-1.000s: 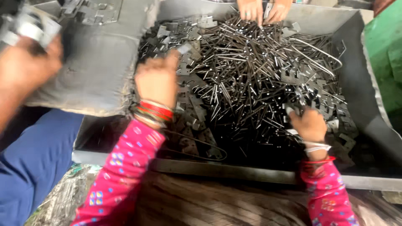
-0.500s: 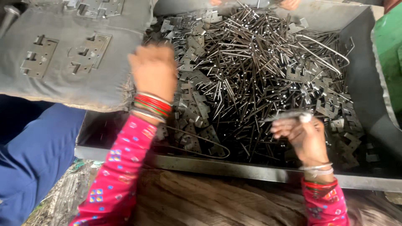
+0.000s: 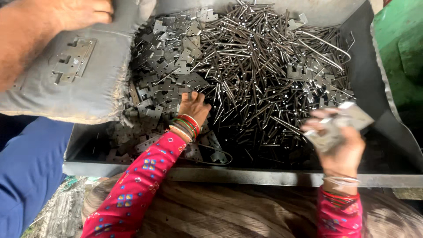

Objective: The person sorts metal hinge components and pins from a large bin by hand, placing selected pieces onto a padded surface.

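Observation:
A dark metal bin [image 3: 246,176] holds a heap of thin steel pins [image 3: 264,70] and flat grey hinge plates [image 3: 172,57]. My left hand [image 3: 192,108], bangles at the wrist and a pink patterned sleeve behind it, reaches into the plates near the bin's left side, fingers spread on the pile. My right hand [image 3: 339,141] is raised over the bin's right front corner, fingers closed on a few hinge plates [image 3: 341,123], blurred by motion.
Another person's hand [image 3: 75,13] presses on a grey cushion [image 3: 79,79] at the upper left, with assembled hinges [image 3: 72,59] lying on it. That person's blue trouser leg [image 3: 26,176] is at the lower left. A green surface [image 3: 401,48] stands at the right.
My left hand dropped lower into the plate pile. My right hand lifted out of the pins holding plates. Another person's hand came onto the cushion.

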